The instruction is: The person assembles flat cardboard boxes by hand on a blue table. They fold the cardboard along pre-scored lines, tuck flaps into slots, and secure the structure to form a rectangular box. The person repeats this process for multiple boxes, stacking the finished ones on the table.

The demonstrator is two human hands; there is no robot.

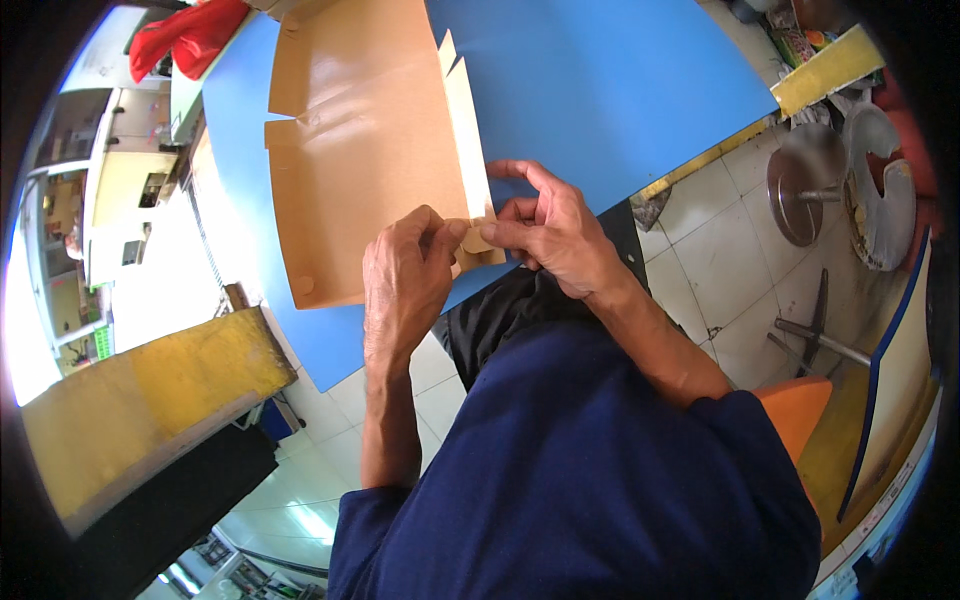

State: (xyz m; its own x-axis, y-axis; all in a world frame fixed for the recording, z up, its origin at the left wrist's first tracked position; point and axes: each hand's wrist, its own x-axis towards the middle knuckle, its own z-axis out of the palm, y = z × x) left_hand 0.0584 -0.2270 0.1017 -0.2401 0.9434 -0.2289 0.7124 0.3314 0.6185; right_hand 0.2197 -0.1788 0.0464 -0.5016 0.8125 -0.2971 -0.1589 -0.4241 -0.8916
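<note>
A brown cardboard box blank (370, 170) lies unfolded on a blue tabletop (600, 90), its inner side up and creased. Its right side flap (463, 135) stands raised, and the left edge has slits between flaps. At the near right corner, my left hand (405, 275) pinches a small tab with thumb and finger. My right hand (560, 235) grips the same corner from the right, its thumb on the tab and its fingers curled outside the raised flap. The fingertips partly cover how the tabs fit together there.
A red bag (190, 38) sits at the far left. A yellow worn bench (160, 400) stands at the lower left. On the right are a round metal stool (795, 198), an orange chair (795, 410) and a blue-edged board (895, 375), over a tiled floor (725, 270).
</note>
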